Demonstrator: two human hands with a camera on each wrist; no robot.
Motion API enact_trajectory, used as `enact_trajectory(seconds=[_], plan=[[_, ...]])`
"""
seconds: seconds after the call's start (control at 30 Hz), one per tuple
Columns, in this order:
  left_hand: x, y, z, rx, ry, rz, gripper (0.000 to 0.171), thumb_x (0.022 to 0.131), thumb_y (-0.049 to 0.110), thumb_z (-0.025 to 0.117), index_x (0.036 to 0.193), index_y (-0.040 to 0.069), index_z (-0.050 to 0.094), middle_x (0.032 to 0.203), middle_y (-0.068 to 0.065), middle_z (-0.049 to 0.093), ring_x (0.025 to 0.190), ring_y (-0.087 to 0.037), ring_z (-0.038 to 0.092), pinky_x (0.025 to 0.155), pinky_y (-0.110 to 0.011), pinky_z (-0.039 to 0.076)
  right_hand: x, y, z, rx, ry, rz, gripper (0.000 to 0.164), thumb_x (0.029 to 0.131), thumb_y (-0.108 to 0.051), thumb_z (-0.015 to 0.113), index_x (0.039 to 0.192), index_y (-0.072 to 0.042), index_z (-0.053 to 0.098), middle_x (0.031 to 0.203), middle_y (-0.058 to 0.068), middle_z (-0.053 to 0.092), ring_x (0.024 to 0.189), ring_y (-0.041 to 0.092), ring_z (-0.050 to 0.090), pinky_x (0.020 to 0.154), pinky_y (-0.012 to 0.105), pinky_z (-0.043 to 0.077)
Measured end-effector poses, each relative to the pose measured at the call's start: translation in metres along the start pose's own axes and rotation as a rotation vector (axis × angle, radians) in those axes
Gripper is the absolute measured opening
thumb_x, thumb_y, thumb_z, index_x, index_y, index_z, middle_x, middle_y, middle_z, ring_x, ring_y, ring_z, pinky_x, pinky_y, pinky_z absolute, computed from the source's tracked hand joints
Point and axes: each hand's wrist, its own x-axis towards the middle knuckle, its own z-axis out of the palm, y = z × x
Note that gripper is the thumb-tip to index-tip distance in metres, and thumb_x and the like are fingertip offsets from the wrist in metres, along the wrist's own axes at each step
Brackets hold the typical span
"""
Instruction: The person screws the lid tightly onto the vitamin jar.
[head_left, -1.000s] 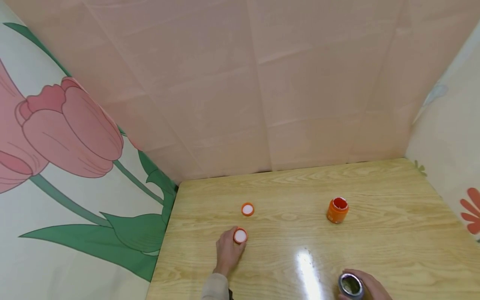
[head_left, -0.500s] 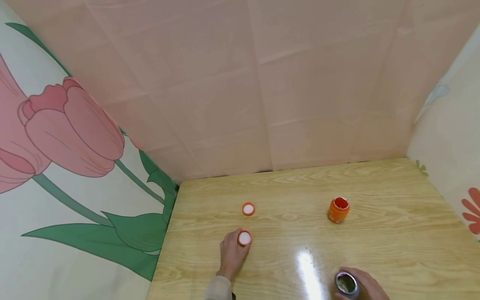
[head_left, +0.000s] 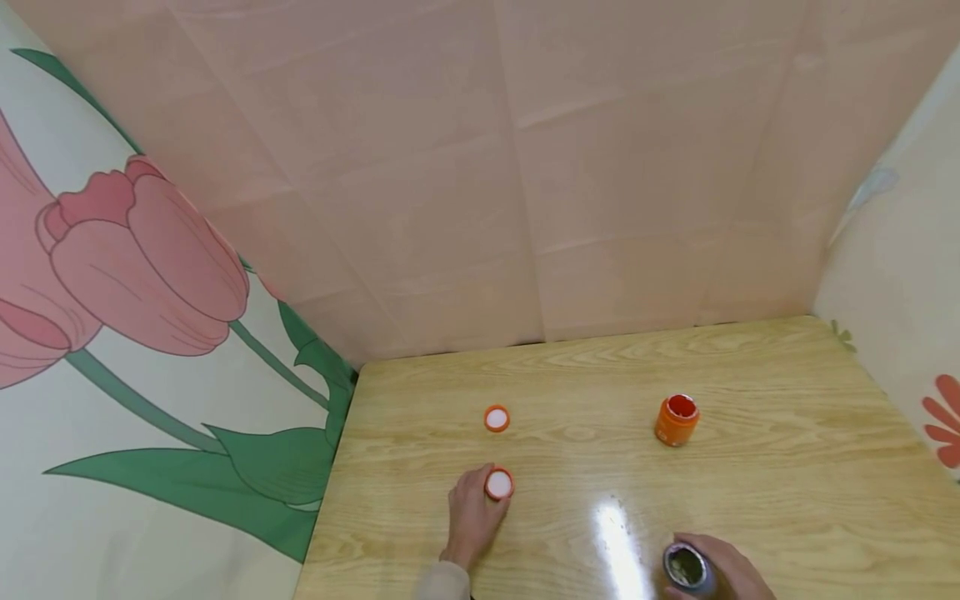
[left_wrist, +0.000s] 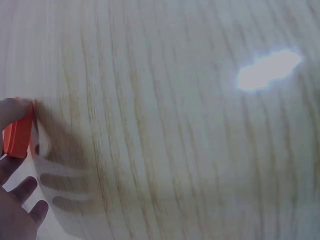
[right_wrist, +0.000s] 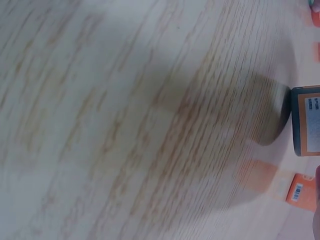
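Head view: at near left of centre, left hand is pinching an orange lid between thumb and fingers, white inner face showing. At near right, right hand is gripping a dark jar, its mouth showing; cannot tell whether jar is touching the counter. A second lid, also orange, is lying white side up just beyond. Farther right, an orange jar, red inside, is standing upright, well apart from both hands. Right wrist view: dark jar is showing a printed label.
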Motion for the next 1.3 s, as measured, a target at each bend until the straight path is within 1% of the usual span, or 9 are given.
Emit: enact_trajectory(seconds=[0.1,0.2,0.33,0.47,0.57,0.77,1.07,1.2,1.3], plan=[[-0.003,0.001,0.001,0.000,0.005,0.019,0.055,0.073,0.022,0.083,0.124,0.009,0.066,0.113,-0.005,0.071,0.110,-0.026,0.061,0.090,-0.047,0.044,0.000,-0.004,0.000,-0.009,-0.019,0.039,0.081,0.039,-0.020,0.101,0.112,-0.007,0.069,0.108,-0.016,0.066,0.108,-0.021,0.044,0.094,-0.002,0.025],[-0.006,0.002,0.004,0.008,-0.003,0.029,0.055,0.073,0.023,0.084,0.124,0.011,0.066,0.112,-0.005,0.070,0.111,-0.026,0.061,0.091,-0.048,0.044,0.001,-0.011,-0.002,-0.080,-0.066,0.142,0.076,0.046,-0.033,0.099,0.114,-0.014,0.069,0.105,-0.012,0.068,0.103,-0.020,0.046,0.090,-0.001,0.027],[-0.010,0.003,0.006,0.011,-0.004,0.045,0.055,0.073,0.022,0.085,0.124,0.012,0.066,0.112,-0.003,0.070,0.111,-0.025,0.061,0.093,-0.048,0.044,0.004,-0.021,-0.007,-0.167,-0.149,0.265,0.073,0.055,-0.051,0.093,0.116,-0.021,0.068,0.106,-0.010,0.069,0.099,-0.012,0.052,0.084,0.001,0.030],[-0.012,0.005,0.007,0.011,-0.003,0.058,0.056,0.073,0.022,0.085,0.124,0.012,0.066,0.112,-0.003,0.070,0.111,-0.025,0.061,0.094,-0.047,0.044,0.005,-0.027,-0.009,-0.191,-0.191,0.317,0.073,0.057,-0.057,0.089,0.118,-0.023,0.068,0.109,-0.011,0.070,0.099,-0.005,0.056,0.082,0.004,0.034],[-0.014,0.008,0.008,0.019,-0.005,0.066,0.056,0.072,0.022,0.085,0.123,0.012,0.066,0.111,-0.002,0.070,0.110,-0.024,0.061,0.093,-0.045,0.044,0.004,-0.028,-0.007,-0.193,-0.190,0.324,0.074,0.056,-0.058,0.089,0.119,-0.025,0.068,0.109,-0.013,0.069,0.099,-0.007,0.056,0.082,0.004,0.034],[-0.018,0.012,0.009,0.028,-0.006,0.088,0.056,0.072,0.023,0.086,0.123,0.012,0.066,0.112,-0.002,0.070,0.109,-0.023,0.061,0.093,-0.046,0.044,0.002,-0.024,-0.004,-0.165,-0.164,0.281,0.075,0.054,-0.053,0.092,0.120,-0.026,0.068,0.110,-0.013,0.068,0.101,-0.013,0.051,0.086,0.001,0.029],[-0.023,0.014,0.012,0.041,0.045,0.148,0.056,0.069,0.023,0.087,0.121,0.013,0.067,0.110,-0.001,0.070,0.107,-0.022,0.062,0.089,-0.043,0.045,0.008,-0.029,-0.008,-0.178,-0.277,0.358,0.074,0.060,-0.060,0.086,0.125,-0.029,0.065,0.114,-0.015,0.067,0.104,-0.004,0.055,0.083,0.011,0.040],[-0.025,0.017,0.012,0.027,0.028,0.144,0.056,0.070,0.024,0.086,0.122,0.013,0.067,0.111,0.000,0.070,0.108,-0.021,0.061,0.091,-0.043,0.044,0.008,-0.030,-0.008,-0.152,-0.286,0.338,0.075,0.061,-0.057,0.087,0.126,-0.027,0.065,0.116,-0.014,0.067,0.105,-0.003,0.055,0.085,0.008,0.037],[-0.026,0.019,0.012,0.009,0.010,0.138,0.056,0.071,0.024,0.085,0.122,0.014,0.067,0.113,0.000,0.069,0.110,-0.021,0.060,0.091,-0.043,0.044,0.010,-0.032,-0.009,-0.151,-0.313,0.356,0.075,0.062,-0.059,0.086,0.127,-0.027,0.065,0.116,-0.016,0.066,0.106,-0.002,0.056,0.086,0.013,0.041]])
